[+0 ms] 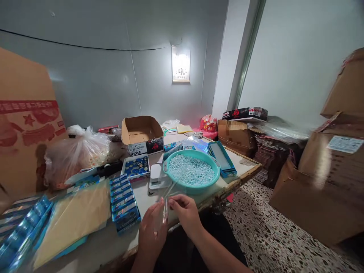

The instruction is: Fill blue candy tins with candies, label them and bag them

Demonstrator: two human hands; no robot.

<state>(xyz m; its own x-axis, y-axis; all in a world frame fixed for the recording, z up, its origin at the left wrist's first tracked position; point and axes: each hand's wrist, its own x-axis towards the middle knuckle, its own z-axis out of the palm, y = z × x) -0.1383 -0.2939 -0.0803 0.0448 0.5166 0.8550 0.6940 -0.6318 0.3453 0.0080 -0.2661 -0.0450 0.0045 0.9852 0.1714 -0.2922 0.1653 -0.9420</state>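
Note:
Both my hands hold a small clear plastic bag [165, 203] at the table's near edge. My left hand [152, 229] is behind the bag with its fingers stretched along it. My right hand [184, 212] pinches the bag's top edge. Just beyond them stands a teal basin [167, 175] filled with small pale blue pellets [191, 174]. A small white scale [156, 178] sits to the left of the basin.
Stacked blue packs [124, 203] lie left of my hands, beside a tan sheet [74, 220]. An open carton [141, 133], a filled plastic bag [76, 151] and a blue tray [222, 157] sit further back. Large cartons [327, 182] stand at the right on the speckled floor.

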